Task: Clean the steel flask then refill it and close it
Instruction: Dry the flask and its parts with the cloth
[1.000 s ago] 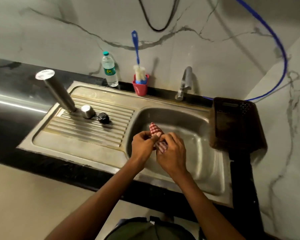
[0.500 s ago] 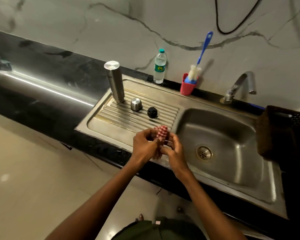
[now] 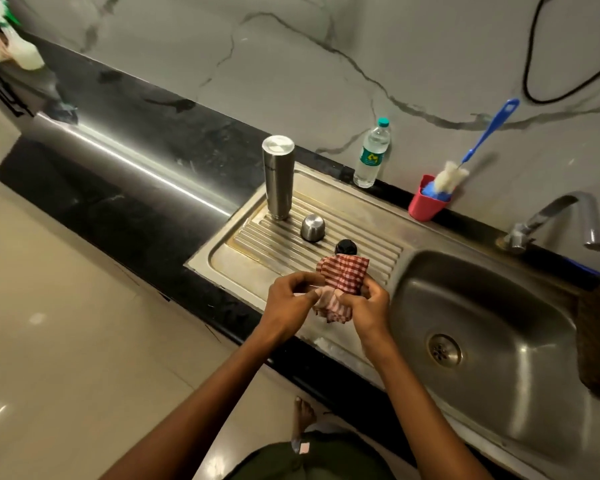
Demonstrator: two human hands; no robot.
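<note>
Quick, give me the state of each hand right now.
Left hand: fingers curled, its grip on the checked cloth.
Right hand: fingers curled, its grip on the same cloth, over the drainboard.

we hold a red checked cloth (image 3: 340,285) between our left hand (image 3: 291,299) and right hand (image 3: 369,304), above the ribbed drainboard (image 3: 257,251). on the drainboard the steel flask (image 3: 278,176) stands inverted, a steel cap (image 3: 313,228) beside it and a black stopper (image 3: 346,247) just beyond the cloth. a water bottle (image 3: 371,155) stands on the tabletop (image 3: 153,147) by the wall.
</note>
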